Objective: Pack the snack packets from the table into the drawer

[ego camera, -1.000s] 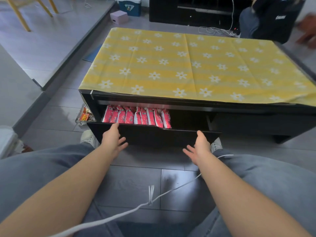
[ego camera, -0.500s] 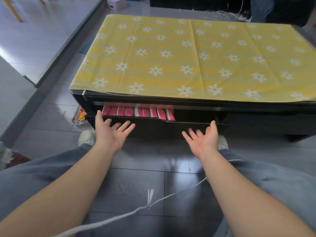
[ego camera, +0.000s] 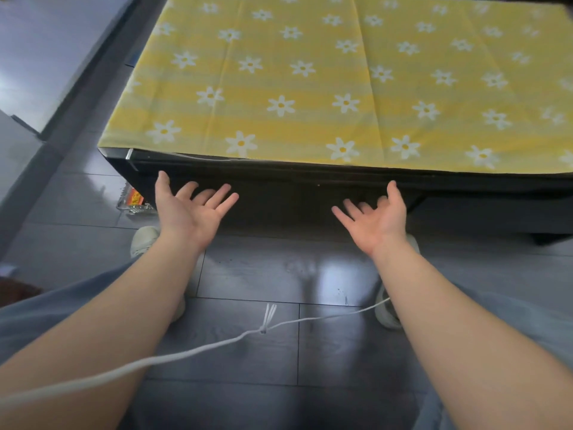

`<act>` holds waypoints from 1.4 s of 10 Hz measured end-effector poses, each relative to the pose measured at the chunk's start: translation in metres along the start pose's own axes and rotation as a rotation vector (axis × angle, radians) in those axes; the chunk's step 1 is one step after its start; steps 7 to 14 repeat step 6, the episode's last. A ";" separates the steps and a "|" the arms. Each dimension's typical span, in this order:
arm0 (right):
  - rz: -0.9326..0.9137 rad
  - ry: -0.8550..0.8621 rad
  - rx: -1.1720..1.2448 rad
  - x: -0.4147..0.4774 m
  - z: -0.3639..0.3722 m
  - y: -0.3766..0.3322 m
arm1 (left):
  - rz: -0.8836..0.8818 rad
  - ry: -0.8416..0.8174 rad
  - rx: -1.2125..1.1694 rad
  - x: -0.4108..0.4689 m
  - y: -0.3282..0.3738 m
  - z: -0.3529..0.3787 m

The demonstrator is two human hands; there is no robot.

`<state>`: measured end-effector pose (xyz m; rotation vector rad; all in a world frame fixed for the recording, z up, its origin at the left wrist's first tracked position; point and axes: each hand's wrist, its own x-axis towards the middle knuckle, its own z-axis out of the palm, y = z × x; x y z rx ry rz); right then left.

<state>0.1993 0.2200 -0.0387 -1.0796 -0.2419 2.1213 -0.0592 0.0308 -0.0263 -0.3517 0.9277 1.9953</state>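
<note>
The black drawer (ego camera: 288,200) sits pushed into the front of the low black table (ego camera: 465,181), and no pink snack packets show inside it. My left hand (ego camera: 189,212) is open, palm up, fingers spread, just in front of the drawer's left part. My right hand (ego camera: 375,218) is open the same way before the drawer's right part. Neither hand holds anything. The yellow daisy-print cloth (ego camera: 310,79) covers the tabletop with nothing on it.
A crinkled orange snack wrapper (ego camera: 133,201) lies on the floor by the table's left corner. A white cord (ego camera: 217,346) runs across the grey tile floor between my legs. My white shoes (ego camera: 144,240) rest near the table's base.
The drawer has slid fully in, hiding the pink packets. Both hands have turned palm up and stayed at the drawer front. The camera has tilted down and closer.
</note>
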 end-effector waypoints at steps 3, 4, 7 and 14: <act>-0.004 0.015 -0.052 0.002 -0.001 -0.002 | -0.010 0.021 0.046 -0.005 -0.003 0.000; 0.012 0.065 -0.149 0.000 0.000 -0.001 | -0.040 0.048 0.128 -0.011 -0.003 0.003; -0.066 0.136 -0.751 -0.028 0.012 0.013 | -0.026 0.120 0.655 -0.038 -0.006 0.014; -0.066 0.136 -0.751 -0.028 0.012 0.013 | -0.026 0.120 0.655 -0.038 -0.006 0.014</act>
